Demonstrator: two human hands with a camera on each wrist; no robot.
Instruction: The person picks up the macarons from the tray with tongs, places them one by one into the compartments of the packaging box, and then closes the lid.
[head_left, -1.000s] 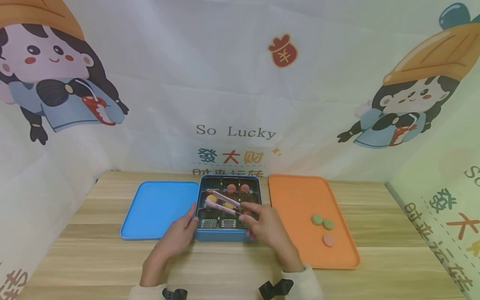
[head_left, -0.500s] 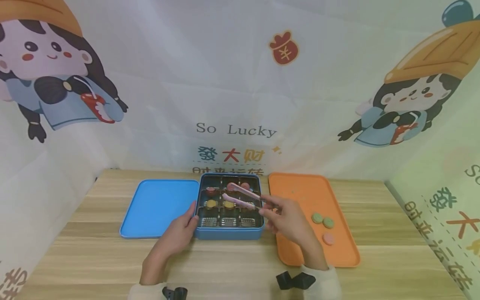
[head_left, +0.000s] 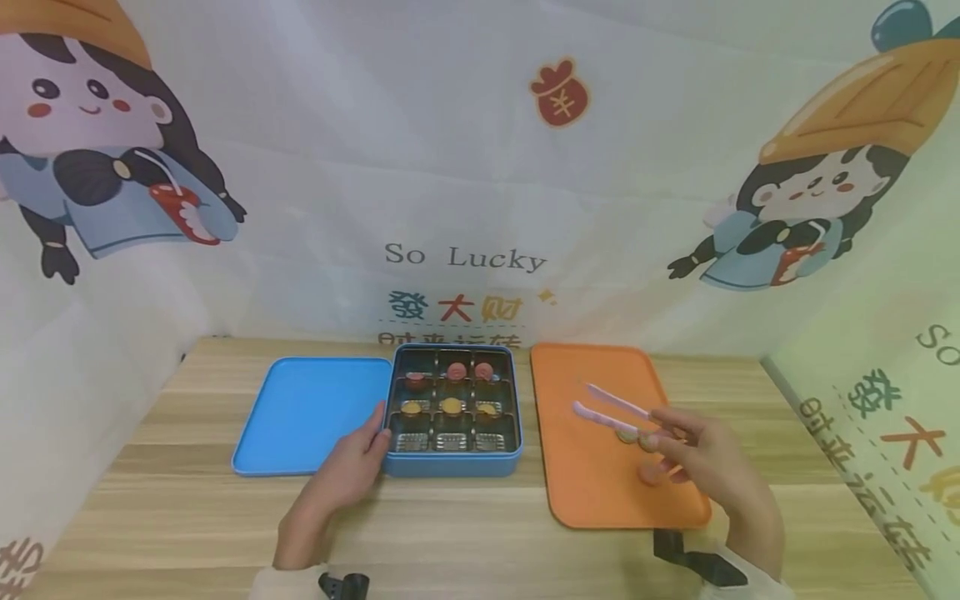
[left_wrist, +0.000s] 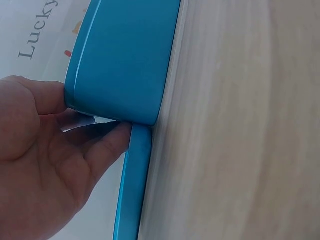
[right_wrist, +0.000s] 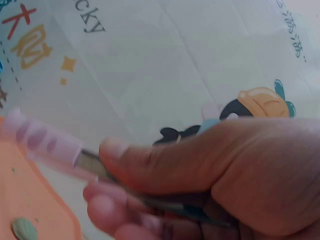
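Observation:
My left hand [head_left: 348, 467] grips the near left corner of a blue box [head_left: 453, 466], thumb at its rim. The left wrist view shows this box wall [left_wrist: 122, 60] close up. Inside, reddish round sweets [head_left: 457, 372] sit in the back part and yellow ones [head_left: 451, 407] in the middle row; ribbed floors show in the front row. My right hand [head_left: 712, 454] holds tongs [head_left: 603, 419] with pale pink tips, spread apart with nothing between them, over the orange tray [head_left: 585, 492]. Green round sweets [head_left: 625, 436] and a pink one [head_left: 648, 475] lie there, partly hidden by hand and tongs.
A flat blue lid or tray [head_left: 307, 417] lies left of the box, against its side. Behind the wooden table [head_left: 465, 533] hangs a printed white cloth [head_left: 450, 167], which also runs along both sides.
My right hand has carried the tongs rightward from above the box to above the orange tray. My left hand stays at the box. A third yellow sweet now shows in the middle row.

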